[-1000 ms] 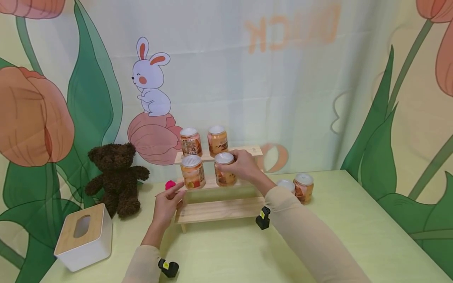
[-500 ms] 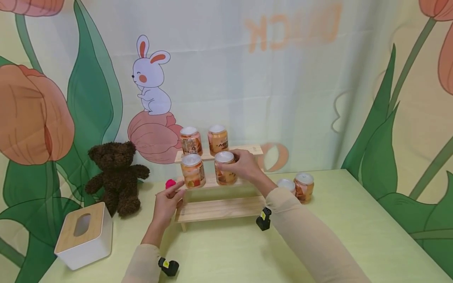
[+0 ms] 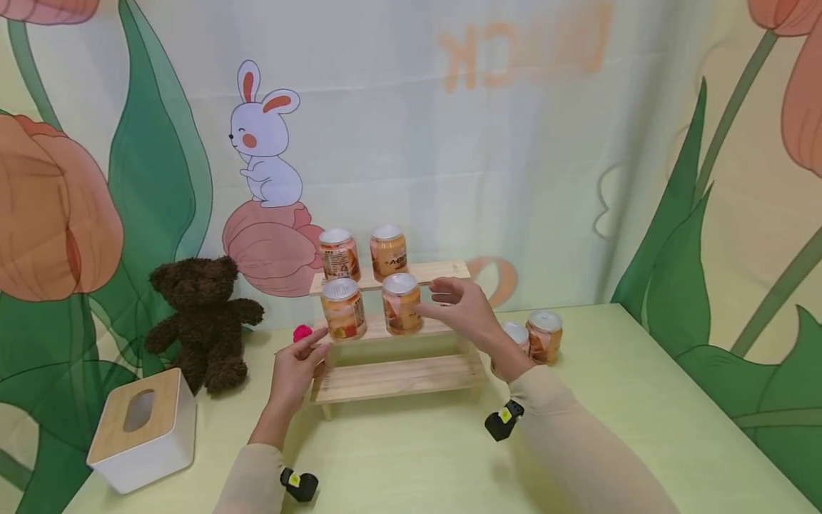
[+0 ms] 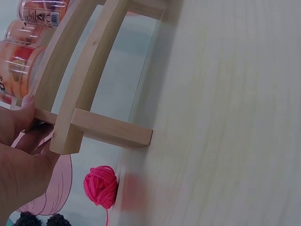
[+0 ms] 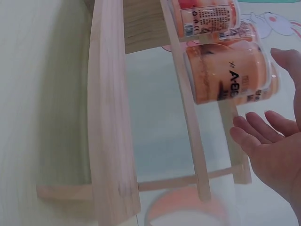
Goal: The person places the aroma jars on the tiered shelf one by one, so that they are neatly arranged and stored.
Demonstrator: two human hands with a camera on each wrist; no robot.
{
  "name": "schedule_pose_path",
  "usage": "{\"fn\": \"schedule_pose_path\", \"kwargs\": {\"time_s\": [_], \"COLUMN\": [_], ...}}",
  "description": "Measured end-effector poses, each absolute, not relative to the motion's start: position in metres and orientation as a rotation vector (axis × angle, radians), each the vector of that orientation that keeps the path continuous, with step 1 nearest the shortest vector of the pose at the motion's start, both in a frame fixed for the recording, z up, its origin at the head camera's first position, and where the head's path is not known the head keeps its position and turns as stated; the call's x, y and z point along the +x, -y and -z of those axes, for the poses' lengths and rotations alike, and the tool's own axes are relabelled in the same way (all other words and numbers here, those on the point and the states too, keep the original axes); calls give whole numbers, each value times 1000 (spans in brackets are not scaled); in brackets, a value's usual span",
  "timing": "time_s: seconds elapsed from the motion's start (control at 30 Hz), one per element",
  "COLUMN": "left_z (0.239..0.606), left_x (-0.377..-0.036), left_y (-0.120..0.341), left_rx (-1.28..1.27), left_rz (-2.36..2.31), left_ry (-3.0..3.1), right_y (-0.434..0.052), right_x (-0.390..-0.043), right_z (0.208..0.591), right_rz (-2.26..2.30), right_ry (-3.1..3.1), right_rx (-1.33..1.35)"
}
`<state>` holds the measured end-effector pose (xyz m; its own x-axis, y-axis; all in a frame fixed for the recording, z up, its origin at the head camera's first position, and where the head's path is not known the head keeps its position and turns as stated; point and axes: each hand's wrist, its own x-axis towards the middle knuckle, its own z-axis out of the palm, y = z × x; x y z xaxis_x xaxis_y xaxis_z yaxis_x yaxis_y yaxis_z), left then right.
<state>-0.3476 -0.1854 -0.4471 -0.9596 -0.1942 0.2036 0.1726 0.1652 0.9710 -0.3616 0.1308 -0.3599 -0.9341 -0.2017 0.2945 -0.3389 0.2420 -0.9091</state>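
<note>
A three-tier wooden rack [image 3: 398, 375] stands on the pale green table. Two orange jars with white lids [image 3: 339, 253] sit on its top tier. Two more stand on the middle tier, one at the left [image 3: 343, 308] and one at the right [image 3: 402, 303]. My right hand [image 3: 443, 300] hovers open just right of that right jar [image 5: 225, 84], fingers straight and apart from it. My left hand [image 3: 302, 357] pinches the rack's left end, thumb [image 4: 26, 106] on a crossbar [image 4: 108, 132].
Two more jars [image 3: 544, 335] stand on the table right of the rack. A pink yarn ball [image 3: 302, 333] lies by the rack's left end, beside a brown teddy bear [image 3: 202, 321]. A white tissue box [image 3: 141, 428] sits front left. A printed cloth backdrop hangs behind.
My right hand has let go of the right jar on the middle tier and drawn back to the right with its fingers spread. The left hand has stayed at the rack's end.
</note>
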Motion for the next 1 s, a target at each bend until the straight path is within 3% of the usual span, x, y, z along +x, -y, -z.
{"fn": "schedule_pose_path", "kwargs": {"time_s": [0.43,1.0], "left_z": [447,449], "left_x": [-347,-348], "left_y": [186,184], "left_rx": [19,33], "left_rz": [1879,1906], "left_ry": [2170,2159], "right_y": [-190,-297], "right_x": [-327,-331], "right_z": [375,422], "right_rz": [-1705,-1420], "right_ry": [2300,2216], "right_rx": [557,139]}}
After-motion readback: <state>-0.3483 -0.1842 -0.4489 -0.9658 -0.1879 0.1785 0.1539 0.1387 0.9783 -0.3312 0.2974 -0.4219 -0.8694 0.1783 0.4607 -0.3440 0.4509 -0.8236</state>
